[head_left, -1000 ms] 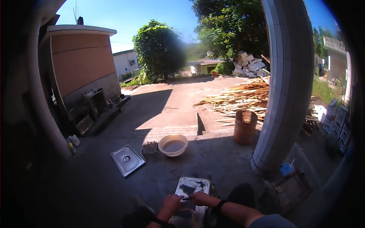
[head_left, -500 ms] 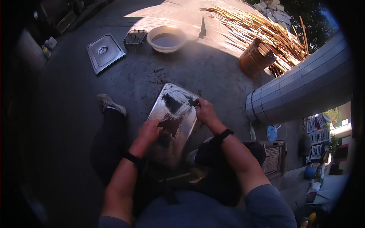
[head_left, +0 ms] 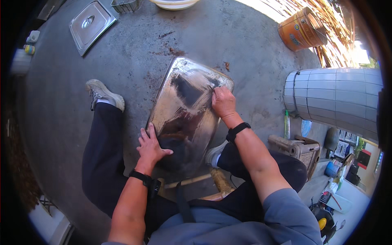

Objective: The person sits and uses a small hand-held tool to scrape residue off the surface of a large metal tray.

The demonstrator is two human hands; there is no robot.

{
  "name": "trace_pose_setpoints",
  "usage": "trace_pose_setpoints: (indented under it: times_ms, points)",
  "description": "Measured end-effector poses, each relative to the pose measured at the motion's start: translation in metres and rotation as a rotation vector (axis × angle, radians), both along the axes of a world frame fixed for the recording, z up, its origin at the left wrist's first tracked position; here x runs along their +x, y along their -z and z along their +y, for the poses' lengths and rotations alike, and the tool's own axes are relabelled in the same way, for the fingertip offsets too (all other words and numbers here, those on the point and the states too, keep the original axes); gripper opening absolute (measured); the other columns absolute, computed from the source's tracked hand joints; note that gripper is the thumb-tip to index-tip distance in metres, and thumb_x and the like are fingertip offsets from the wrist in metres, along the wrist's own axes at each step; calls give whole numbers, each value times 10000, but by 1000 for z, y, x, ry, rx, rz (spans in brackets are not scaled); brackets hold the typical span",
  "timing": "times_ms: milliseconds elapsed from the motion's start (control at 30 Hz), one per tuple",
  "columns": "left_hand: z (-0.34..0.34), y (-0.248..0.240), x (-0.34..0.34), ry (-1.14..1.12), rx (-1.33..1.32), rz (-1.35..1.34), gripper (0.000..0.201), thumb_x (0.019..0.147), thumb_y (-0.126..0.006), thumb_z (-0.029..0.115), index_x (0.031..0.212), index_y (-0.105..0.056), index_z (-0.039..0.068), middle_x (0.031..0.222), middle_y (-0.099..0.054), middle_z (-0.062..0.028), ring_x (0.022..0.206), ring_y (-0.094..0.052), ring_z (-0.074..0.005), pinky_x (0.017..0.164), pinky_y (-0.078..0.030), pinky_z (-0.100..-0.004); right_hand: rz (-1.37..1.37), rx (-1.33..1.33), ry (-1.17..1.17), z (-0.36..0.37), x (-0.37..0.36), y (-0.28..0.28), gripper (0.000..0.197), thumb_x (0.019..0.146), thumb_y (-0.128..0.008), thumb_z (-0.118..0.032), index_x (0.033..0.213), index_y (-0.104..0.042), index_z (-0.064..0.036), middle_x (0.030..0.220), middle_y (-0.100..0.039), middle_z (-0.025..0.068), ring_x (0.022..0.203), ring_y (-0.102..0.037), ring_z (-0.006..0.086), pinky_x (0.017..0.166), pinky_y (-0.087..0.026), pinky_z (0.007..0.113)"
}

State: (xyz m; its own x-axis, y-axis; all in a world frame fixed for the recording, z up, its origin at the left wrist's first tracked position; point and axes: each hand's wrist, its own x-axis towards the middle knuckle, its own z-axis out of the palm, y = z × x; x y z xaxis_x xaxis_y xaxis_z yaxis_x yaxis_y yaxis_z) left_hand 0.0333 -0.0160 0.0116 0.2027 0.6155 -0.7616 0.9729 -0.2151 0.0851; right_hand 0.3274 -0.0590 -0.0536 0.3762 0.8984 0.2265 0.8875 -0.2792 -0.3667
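A rectangular metal pan [head_left: 190, 118] is tilted between my legs, its broad face smeared with black and brown stains and shiny streaks. My left hand [head_left: 151, 149] rests on its lower left edge, fingers spread and thumb out over the face. Near the upper right edge, my right hand [head_left: 223, 102] is closed and pressed against the surface. Whatever its fingers grip is hidden behind them. A dark patch shows beside the fingertips.
Beyond the pan lie a steel lid [head_left: 93, 25], a wire basket [head_left: 125, 5] and a pale basin [head_left: 174, 4]. At the right stand an orange bucket [head_left: 300, 32], a tiled pillar [head_left: 335, 96] and a brown chair-like frame [head_left: 312, 157]. Dark debris [head_left: 175, 52] dots the concrete.
The view has tipped downward, so the lid and basin sit higher in it. My left hand has shifted to the pan's left edge and spread its fingers. My right hand stays near the upper right edge.
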Motion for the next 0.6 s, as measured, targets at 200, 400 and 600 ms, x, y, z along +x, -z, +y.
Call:
trace_pose_setpoints:
  times_ms: [200,400,600]
  points:
    - [1,22,-8,-21,58,-32,1352,508,-869,517,1519,-45,163,1517,-98,-287,1346,-261,-453,1018,-293,-636,-133,55,-124,10,3,3,78,693,-589,-64,709,-518,-91,713,-505,87,703,-562,271,567,-488,379]
    - [-2,21,-8,16,70,-20,1396,492,-872,525,1514,-11,121,1494,-104,-324,1332,-261,-469,1062,-257,-558,-24,-91,-601,-22,-62,4,188,617,-627,-121,798,-575,-108,770,-512,37,746,-556,214,570,-509,325]
    - [-1,24,-9,-3,64,-16,1419,478,-876,531,1518,9,145,1503,-92,-317,1333,-264,-468,1061,-258,-564,-32,18,-256,1,-1,5,110,645,-589,-49,702,-509,-99,711,-487,95,679,-541,280,547,-479,394]
